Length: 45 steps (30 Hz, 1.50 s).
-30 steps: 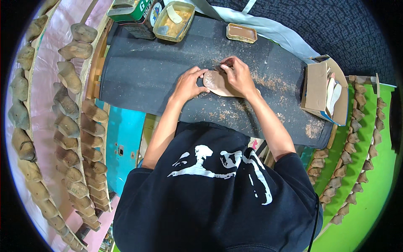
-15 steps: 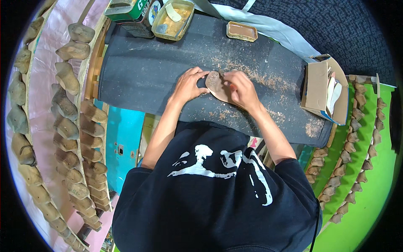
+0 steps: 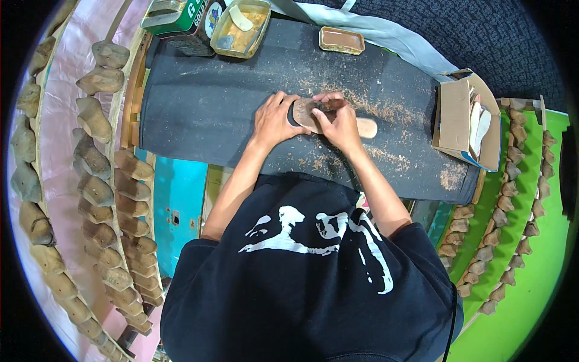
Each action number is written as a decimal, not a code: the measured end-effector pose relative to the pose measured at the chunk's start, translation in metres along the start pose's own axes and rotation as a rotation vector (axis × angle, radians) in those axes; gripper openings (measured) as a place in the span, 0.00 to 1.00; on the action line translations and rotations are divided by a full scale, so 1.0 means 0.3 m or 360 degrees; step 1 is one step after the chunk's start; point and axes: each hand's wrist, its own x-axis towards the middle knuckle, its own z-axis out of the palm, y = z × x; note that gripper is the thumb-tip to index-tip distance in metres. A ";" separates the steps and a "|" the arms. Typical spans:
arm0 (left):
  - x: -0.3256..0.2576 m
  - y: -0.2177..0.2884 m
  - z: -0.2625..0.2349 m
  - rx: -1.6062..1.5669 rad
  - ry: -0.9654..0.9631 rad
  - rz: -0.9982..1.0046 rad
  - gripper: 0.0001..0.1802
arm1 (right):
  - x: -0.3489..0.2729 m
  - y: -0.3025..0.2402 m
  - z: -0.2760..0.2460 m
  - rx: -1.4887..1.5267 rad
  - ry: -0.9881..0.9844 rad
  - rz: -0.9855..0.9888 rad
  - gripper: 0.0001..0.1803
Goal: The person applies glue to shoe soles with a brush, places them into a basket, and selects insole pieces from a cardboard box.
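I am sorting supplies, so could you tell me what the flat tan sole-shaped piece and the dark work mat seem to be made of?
The flat tan sole-shaped piece looks like matte leather or fibreboard, its shavings scattered around. The dark work mat seems rubber or dense fabric: dull and finely textured.

Both bare forearms reach up from the lower middle and converge. The left hand [image 3: 274,120] lies palm down, fingers curled and pointing right, thumb side toward the other hand. The right hand [image 3: 339,120] sits just beside it, fingers bent and pressed downward, wrist angled slightly left.
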 end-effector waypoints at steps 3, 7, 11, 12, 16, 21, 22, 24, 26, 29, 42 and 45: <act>-0.011 -0.016 0.023 0.0023 0.0102 0.0055 0.49 | -0.024 -0.007 0.018 0.0018 -0.0066 -0.0069 0.14; -0.015 -0.030 0.039 0.0023 0.0124 0.0077 0.49 | -0.085 0.006 0.024 0.0016 -0.0190 -0.0128 0.16; -0.021 -0.039 0.038 0.0031 0.0115 0.0081 0.49 | -0.152 0.012 -0.014 -0.0232 -0.0322 -0.0064 0.16; -0.023 -0.036 0.033 0.0022 0.0100 0.0073 0.49 | -0.156 -0.003 -0.024 -0.0377 -0.0349 0.0021 0.14; -0.018 -0.045 0.020 -0.0006 0.0075 0.0107 0.49 | -0.148 -0.028 -0.001 -0.0474 -0.0258 -0.0028 0.14; -0.016 -0.051 -0.001 -0.0011 -0.0060 0.0130 0.45 | -0.149 -0.013 0.059 -0.0208 -0.0154 -0.0137 0.15; -0.015 -0.047 0.001 -0.0011 -0.0067 0.0140 0.45 | -0.157 -0.005 0.056 -0.0216 -0.0178 -0.0114 0.16; -0.019 -0.046 -0.001 -0.0030 -0.0076 0.0083 0.44 | -0.184 -0.004 0.021 -0.0223 -0.0155 -0.0058 0.16; -0.023 -0.046 -0.002 -0.0027 -0.0054 0.0095 0.43 | -0.208 -0.003 -0.017 -0.0233 -0.0136 -0.0003 0.16; -0.021 -0.042 -0.001 -0.0029 -0.0035 0.0103 0.43 | -0.219 -0.021 -0.058 -0.0328 -0.0063 0.0053 0.17; -0.008 -0.074 -0.014 -0.0070 -0.0167 0.0119 0.40 | -0.170 -0.103 0.017 -0.0252 -0.0219 -0.0123 0.24; -0.005 -0.072 -0.019 -0.0087 -0.0180 0.0111 0.39 | -0.205 -0.077 0.000 -0.0298 -0.0178 -0.0063 0.22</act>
